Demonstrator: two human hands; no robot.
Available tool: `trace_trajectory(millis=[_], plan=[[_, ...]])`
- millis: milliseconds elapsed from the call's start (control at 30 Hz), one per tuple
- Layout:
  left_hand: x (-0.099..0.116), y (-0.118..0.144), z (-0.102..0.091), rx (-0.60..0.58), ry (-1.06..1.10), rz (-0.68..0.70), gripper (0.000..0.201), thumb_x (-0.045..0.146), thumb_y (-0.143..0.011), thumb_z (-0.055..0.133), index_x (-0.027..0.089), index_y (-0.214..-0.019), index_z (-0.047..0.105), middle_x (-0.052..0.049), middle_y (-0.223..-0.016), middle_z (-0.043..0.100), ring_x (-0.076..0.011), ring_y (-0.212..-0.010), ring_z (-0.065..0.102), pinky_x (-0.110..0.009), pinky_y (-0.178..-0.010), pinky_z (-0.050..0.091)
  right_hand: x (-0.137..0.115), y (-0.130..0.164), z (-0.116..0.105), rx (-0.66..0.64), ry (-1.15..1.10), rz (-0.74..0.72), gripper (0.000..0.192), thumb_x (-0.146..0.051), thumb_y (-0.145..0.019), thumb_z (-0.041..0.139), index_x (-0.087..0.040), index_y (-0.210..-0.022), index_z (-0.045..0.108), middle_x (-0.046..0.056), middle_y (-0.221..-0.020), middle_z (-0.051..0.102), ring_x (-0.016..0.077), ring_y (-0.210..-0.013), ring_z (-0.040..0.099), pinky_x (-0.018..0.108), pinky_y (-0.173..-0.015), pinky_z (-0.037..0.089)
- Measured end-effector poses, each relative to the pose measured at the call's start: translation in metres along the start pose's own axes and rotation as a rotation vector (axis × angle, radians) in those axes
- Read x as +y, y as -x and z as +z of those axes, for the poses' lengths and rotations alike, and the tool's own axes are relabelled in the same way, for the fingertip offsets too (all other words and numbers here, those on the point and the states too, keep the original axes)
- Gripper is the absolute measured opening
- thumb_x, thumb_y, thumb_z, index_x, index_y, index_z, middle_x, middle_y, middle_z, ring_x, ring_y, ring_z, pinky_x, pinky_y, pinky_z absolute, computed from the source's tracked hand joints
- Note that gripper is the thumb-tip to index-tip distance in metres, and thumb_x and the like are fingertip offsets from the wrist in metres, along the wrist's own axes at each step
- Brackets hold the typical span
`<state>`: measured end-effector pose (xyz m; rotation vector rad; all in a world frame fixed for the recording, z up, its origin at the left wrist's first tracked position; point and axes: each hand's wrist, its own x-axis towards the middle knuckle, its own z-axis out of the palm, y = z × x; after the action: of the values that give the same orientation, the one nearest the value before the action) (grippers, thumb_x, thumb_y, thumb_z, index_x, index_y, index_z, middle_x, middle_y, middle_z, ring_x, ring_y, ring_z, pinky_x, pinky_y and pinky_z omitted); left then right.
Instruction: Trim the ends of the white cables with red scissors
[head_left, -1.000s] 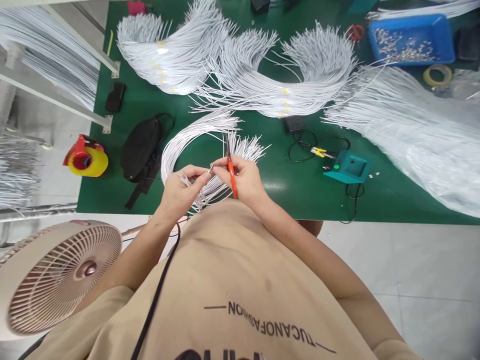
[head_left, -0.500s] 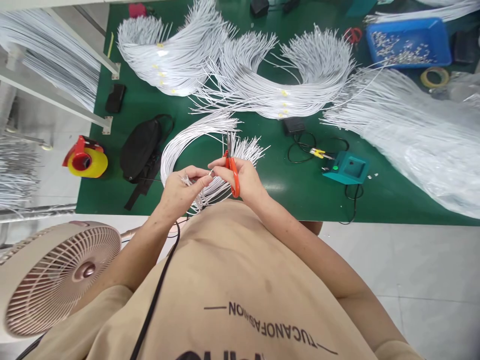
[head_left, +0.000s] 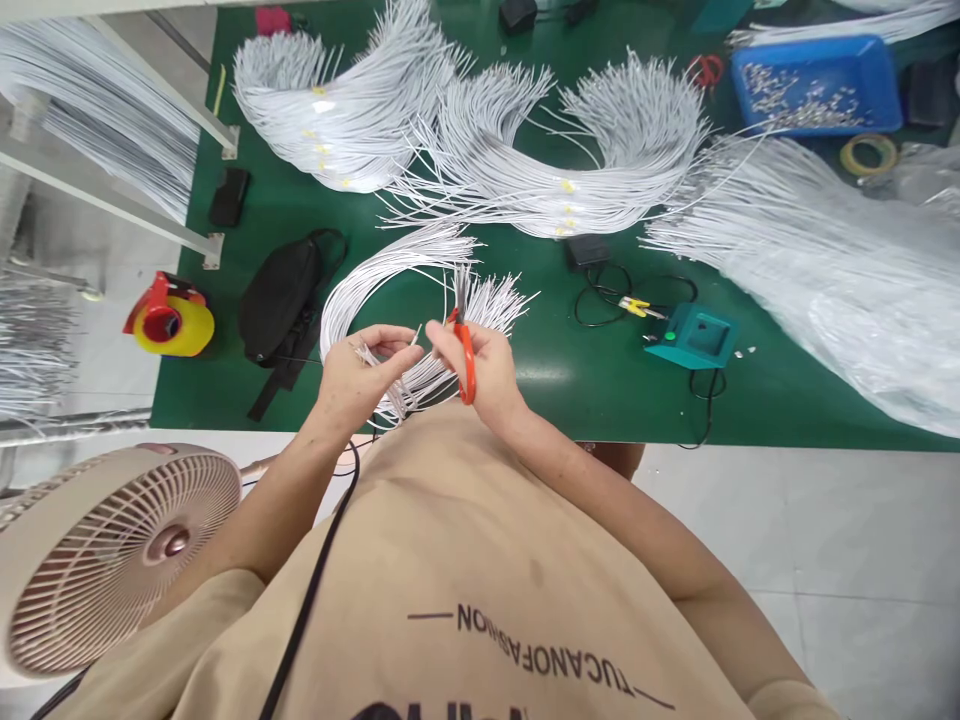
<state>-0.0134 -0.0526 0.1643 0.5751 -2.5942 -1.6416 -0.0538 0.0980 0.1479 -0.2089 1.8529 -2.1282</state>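
Table edge: near edge of green table runs just past both hands; wrists cross it, white floor below.
Open room: bare green right of the hands, up to the teal box and its black cord; bag near on the left; fan low left, off the table.
Far side: big wire bundles across the back, well apart from the hands; blue tray at far right corner.
Left hand: fingers curled, thumb and forefinger pinched together on a few wire ends, tips sticking up toward the other hand.
Right hand: closed around scissors, orange handle along the palm, blades pointing up and away; how far apart the blades stand, cannot tell.
Gap between hands: small, fingertips near but not touching.
Wire loop: white, curved, lying on the table just beyond and under the hands, its cut ends fanned out by the scissors.
Tape roll: yellow, on red holder, at the left table edge.
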Motion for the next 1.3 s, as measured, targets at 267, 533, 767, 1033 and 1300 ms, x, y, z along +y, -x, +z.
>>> trace_trajectory(millis=[267, 533, 767, 1033, 1300], plan=[[-0.001, -0.005, 0.003, -0.071, 0.148, 0.018, 0.061, 0.030, -0.055, 0.085, 0.016, -0.111, 0.064, -0.011, -0.108, 0.070, -0.0252, -0.102, 0.066, -0.033, -0.087, 0.052, -0.010, 0.000, 0.007, -0.087, 0.556, -0.279, 0.020, -0.029, -0.084, 0.052, -0.019, -0.068, 0.057, 0.001, -0.078, 0.057, 0.0137, -0.078, 0.050, 0.027, -0.073, 0.037], [0.002, -0.003, 0.002, -0.107, 0.167, -0.045, 0.064, 0.025, -0.049, 0.088, 0.016, -0.108, 0.065, -0.009, -0.101, 0.071, -0.0214, -0.090, 0.067, -0.031, -0.080, 0.053, -0.010, -0.005, 0.006, -0.193, 0.705, -0.210, 0.020, -0.030, -0.081, 0.054, -0.018, -0.065, 0.057, -0.001, -0.071, 0.051, 0.0121, -0.070, 0.046, 0.026, -0.066, 0.031], [-0.016, -0.003, -0.006, -0.104, 0.262, -0.075, 0.051, 0.040, -0.064, 0.083, 0.016, -0.105, 0.064, -0.003, -0.079, 0.068, -0.0171, -0.075, 0.066, -0.030, -0.072, 0.051, 0.002, -0.009, -0.004, -0.134, 0.404, -0.001, 0.022, -0.036, -0.079, 0.055, -0.017, -0.073, 0.065, -0.001, -0.074, 0.059, 0.0109, -0.066, 0.048, 0.024, -0.062, 0.036], [-0.018, -0.002, -0.004, -0.080, 0.269, -0.032, 0.031, 0.040, -0.074, 0.074, 0.016, -0.093, 0.066, -0.006, -0.078, 0.070, -0.0167, -0.075, 0.065, -0.028, -0.070, 0.049, -0.001, -0.014, -0.020, -0.130, 0.758, 0.017, 0.032, -0.044, -0.079, 0.059, -0.017, -0.061, 0.057, -0.001, -0.070, 0.058, 0.0098, -0.062, 0.043, 0.025, -0.060, 0.030], [-0.013, 0.000, -0.002, -0.087, 0.246, -0.003, 0.026, 0.039, -0.077, 0.073, 0.017, -0.089, 0.068, -0.004, -0.076, 0.069, -0.0147, -0.072, 0.063, -0.027, -0.068, 0.047, -0.005, -0.013, -0.019, -0.232, 0.941, 0.011, 0.031, -0.045, -0.078, 0.056, -0.020, -0.060, 0.053, 0.000, -0.064, 0.056, 0.0113, -0.055, 0.040, 0.026, -0.055, 0.027]])
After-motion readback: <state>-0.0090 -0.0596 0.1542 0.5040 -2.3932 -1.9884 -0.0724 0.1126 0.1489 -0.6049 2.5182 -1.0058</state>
